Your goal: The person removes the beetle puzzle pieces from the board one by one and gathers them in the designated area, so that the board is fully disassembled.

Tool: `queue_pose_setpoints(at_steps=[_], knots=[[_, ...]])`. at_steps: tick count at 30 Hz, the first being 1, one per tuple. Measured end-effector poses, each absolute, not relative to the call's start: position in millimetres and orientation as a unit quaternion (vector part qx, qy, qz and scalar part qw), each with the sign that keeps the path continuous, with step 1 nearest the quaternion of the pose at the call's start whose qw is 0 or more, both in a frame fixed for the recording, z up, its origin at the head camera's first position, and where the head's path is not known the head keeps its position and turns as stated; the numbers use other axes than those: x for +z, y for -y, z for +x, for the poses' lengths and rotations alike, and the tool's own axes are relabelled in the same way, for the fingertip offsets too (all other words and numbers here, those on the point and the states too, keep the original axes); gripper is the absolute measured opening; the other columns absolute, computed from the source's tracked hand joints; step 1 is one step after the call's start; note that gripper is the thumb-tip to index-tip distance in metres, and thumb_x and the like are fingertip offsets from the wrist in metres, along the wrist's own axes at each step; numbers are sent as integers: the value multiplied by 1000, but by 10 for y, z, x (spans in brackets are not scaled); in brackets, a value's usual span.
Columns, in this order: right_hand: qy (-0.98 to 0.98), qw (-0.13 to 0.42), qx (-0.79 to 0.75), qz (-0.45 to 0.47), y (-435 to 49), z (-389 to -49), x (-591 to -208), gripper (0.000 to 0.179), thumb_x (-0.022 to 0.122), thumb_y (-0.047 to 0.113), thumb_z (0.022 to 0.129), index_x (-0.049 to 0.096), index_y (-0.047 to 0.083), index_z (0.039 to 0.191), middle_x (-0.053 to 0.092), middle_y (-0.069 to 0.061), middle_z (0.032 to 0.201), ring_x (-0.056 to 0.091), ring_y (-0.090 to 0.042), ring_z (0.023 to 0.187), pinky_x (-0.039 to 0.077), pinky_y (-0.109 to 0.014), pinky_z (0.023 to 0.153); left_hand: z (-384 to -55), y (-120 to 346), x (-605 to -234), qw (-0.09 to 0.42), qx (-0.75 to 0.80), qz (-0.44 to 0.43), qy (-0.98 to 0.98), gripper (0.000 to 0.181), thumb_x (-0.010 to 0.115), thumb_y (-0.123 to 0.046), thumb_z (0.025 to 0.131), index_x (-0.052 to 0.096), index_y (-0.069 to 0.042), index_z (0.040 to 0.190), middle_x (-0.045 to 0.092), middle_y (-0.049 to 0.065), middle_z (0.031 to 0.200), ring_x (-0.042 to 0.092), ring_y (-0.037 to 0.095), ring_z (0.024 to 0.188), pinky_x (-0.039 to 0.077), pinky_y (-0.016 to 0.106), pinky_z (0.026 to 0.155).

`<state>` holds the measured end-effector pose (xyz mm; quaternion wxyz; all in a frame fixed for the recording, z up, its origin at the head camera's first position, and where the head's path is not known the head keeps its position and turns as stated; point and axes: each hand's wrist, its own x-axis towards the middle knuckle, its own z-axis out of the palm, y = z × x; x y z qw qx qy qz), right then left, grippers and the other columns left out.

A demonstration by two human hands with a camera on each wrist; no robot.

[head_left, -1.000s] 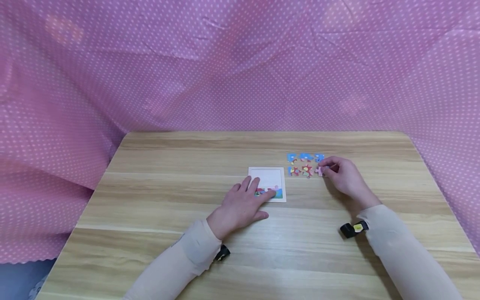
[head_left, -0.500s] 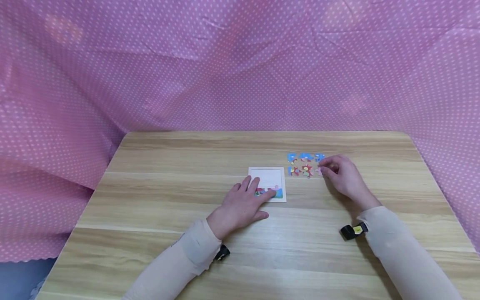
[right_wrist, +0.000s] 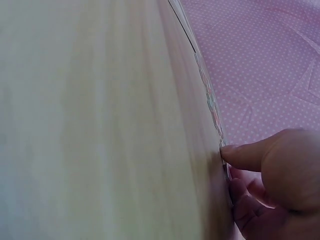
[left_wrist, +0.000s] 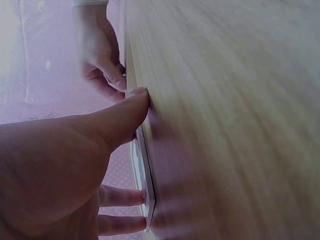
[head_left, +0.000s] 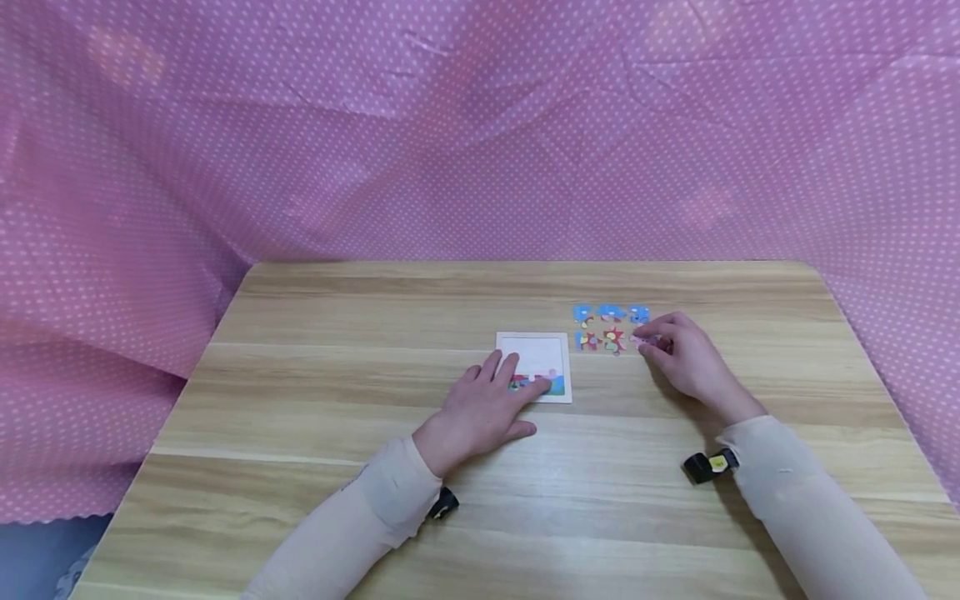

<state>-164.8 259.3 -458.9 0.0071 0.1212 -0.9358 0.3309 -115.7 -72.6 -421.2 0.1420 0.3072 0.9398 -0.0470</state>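
My left hand lies palm down with fingers spread across the lower left of a white-framed puzzle tray. In the left wrist view its fingertips touch the edge of the puzzle tray. A bottom strip of joined pieces shows in the tray, partly under my fingers; the upper part is bare white. To the right, my right hand pinches a pink puzzle piece between thumb and fingers, low at the table. The right wrist view has the thumb at the piece's edge, with most of the piece hidden.
Several loose puzzle pieces lie in two rows beside the tray: blue ones behind, red and yellow ones in front. The wooden table ends at a pink dotted cloth. Wrist cameras hang under both sleeves.
My right thumb and fingertips have shifted slightly around the pink piece, which has turned a little. The left hand and the tray stay where they were.
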Motion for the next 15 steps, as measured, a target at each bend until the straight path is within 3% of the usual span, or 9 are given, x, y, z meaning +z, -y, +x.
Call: queue_pose_setpoints(at_steps=[7,15], knots=[[933,-27,339,120,-2602,-1673,-4584,27,65,3,105,74,-4,131,61,-26,133,62,-40,115,50,-53,96,-1166,721,-4209,146,-48,307,-939,69,57,-63,106,34,-44,168,36,19,171,35,44,160,44,57,122],[929,-41,347,122,-2595,-1686,-4575,28,65,1,106,73,-4,132,60,-26,135,61,-41,119,51,-57,101,-1174,721,-4204,147,-47,307,-939,69,57,-63,106,34,-44,168,36,19,171,35,44,160,44,57,122]])
